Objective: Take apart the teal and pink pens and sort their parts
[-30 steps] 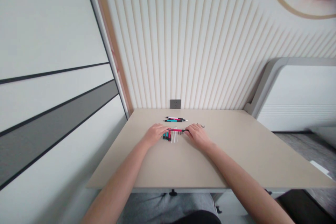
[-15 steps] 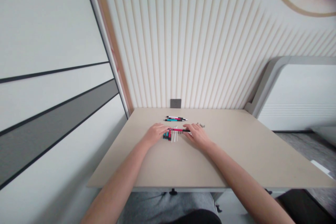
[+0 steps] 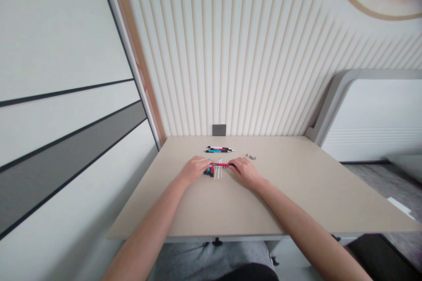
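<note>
Careful: my left hand (image 3: 194, 170) and right hand (image 3: 245, 172) seem to pinch the red pen (image 3: 220, 164); a slip would scatter the white rods (image 3: 217, 172).

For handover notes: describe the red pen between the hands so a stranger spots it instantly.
On the beige table, look between the left hand and the right hand. There lies the red-and-black pen, crosswise; unlike the two pens farther back, it spans the gap between the hands.
</note>
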The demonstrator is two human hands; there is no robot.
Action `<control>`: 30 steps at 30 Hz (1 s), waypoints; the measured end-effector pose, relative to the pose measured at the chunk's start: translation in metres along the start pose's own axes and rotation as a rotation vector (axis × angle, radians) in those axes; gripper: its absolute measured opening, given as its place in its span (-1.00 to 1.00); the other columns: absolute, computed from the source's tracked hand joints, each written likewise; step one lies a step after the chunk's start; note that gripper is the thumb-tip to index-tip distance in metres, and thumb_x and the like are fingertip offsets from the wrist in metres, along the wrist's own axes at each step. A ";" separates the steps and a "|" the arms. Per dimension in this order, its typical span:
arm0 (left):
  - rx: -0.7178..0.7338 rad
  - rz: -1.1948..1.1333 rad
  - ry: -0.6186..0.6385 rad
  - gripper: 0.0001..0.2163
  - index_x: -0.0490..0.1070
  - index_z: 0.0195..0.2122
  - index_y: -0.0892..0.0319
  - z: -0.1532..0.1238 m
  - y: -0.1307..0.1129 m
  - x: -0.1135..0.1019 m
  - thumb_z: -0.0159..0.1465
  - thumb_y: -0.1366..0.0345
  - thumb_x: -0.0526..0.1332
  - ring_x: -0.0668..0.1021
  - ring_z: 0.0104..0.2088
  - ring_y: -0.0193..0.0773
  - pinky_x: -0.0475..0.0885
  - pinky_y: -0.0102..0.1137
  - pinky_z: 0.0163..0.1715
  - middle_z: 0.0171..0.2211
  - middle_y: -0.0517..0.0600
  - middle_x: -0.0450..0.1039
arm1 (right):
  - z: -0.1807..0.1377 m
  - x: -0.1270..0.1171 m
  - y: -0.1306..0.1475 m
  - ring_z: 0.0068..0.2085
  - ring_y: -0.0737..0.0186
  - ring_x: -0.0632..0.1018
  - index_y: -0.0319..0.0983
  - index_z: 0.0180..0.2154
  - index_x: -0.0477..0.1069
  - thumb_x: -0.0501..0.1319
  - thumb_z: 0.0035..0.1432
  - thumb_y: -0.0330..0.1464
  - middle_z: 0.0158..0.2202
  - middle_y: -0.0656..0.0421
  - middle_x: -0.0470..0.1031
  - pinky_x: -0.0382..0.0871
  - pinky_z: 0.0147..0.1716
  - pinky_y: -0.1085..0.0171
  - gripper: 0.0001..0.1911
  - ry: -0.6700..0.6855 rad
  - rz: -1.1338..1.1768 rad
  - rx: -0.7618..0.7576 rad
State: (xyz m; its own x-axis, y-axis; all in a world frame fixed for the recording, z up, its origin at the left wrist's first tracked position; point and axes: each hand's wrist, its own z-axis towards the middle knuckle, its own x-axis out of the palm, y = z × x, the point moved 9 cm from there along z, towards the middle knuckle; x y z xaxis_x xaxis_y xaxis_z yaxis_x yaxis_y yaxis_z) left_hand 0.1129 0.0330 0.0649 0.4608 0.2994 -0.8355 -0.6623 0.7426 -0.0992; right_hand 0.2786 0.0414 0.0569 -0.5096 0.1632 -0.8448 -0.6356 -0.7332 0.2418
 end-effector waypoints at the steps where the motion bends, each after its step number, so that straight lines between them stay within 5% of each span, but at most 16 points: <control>1: 0.001 -0.002 0.007 -0.70 0.48 -0.09 0.18 0.000 0.000 0.001 0.43 0.19 -0.01 0.52 -0.28 -0.26 0.34 -0.36 -0.26 -0.31 0.03 0.55 | 0.000 0.000 -0.002 -0.23 0.21 0.51 -0.20 -0.17 0.41 0.05 0.35 -0.27 -0.28 0.10 0.52 0.31 -0.16 0.23 -0.79 -0.011 0.009 0.014; 30: -0.145 -0.060 -0.065 -0.72 0.46 -0.08 0.16 -0.005 0.017 -0.003 0.42 0.19 -0.01 0.54 -0.22 -0.24 0.42 -0.31 -0.13 -0.26 0.04 0.53 | -0.003 -0.022 -0.019 -0.28 0.20 0.50 -0.18 -0.09 0.42 0.06 0.32 -0.30 -0.26 0.09 0.52 0.36 -0.24 0.23 -0.77 -0.177 0.231 0.076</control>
State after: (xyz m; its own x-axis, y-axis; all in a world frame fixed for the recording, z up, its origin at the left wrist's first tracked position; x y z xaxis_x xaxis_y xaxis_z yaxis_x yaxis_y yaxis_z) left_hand 0.0975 0.0416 0.0636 0.5362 0.2984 -0.7896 -0.7086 0.6675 -0.2289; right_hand 0.3036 0.0499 0.0690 -0.7344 0.1155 -0.6688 -0.5298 -0.7135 0.4585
